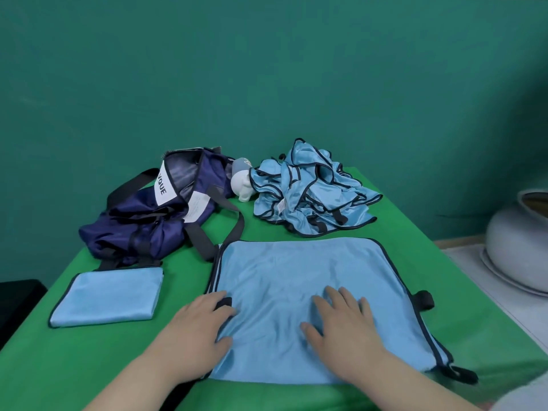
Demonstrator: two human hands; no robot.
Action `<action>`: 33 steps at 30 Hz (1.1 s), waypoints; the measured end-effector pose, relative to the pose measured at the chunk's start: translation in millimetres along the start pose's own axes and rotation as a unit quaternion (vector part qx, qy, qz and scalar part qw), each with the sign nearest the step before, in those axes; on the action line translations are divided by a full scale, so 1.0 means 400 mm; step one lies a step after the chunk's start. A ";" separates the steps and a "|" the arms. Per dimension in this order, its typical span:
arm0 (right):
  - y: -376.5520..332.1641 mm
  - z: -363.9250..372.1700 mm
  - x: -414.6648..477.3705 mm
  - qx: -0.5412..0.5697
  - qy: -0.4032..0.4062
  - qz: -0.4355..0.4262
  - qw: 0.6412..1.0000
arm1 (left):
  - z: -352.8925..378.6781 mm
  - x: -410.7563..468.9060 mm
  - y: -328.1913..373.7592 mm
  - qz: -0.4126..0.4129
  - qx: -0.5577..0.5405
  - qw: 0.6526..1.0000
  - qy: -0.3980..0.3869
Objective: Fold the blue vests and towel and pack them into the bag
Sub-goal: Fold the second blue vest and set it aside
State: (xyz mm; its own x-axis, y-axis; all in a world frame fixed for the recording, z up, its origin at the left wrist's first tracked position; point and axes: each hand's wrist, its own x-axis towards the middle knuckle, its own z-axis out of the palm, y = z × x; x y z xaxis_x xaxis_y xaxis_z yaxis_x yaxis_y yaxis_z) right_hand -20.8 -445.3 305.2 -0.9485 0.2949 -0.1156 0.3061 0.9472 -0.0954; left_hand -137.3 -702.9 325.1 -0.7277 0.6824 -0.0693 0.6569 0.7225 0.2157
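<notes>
Head view: left hand and right hand, fingers flat, smooth the light-blue black-trimmed fabric vest; another fold likely comes next.

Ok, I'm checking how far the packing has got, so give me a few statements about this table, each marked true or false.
1. The left hand and right hand both rest on the flat vest. True.
2. The bag is closed. False: its top gapes open.
3. A folded blue piece lies left of the flat vest. True.
4. The crumpled vests are in the bag. False: they lie heaped on the table, right of the bag.
</notes>
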 end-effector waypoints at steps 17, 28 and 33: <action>-0.024 -0.018 -0.046 0.044 0.001 -0.074 0.996 | -0.004 -0.108 -0.023 -0.117 -0.174 0.969 0.134; -0.275 0.007 0.039 0.103 0.032 -0.156 0.982 | -0.027 -0.206 0.001 -0.077 -0.101 0.988 0.093; -0.286 0.066 0.032 0.087 0.043 -0.146 0.985 | -0.022 -0.220 0.003 -0.071 -0.047 0.996 0.038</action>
State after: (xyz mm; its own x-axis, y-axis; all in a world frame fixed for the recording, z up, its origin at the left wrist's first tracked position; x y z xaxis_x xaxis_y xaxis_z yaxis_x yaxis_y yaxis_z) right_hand -66.0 -553.4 288.4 -0.9992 0.0303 0.0252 0.0220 0.9595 -0.2809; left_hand -74.3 -763.0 340.2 -0.8269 0.5613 -0.0330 0.5276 0.7948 0.2998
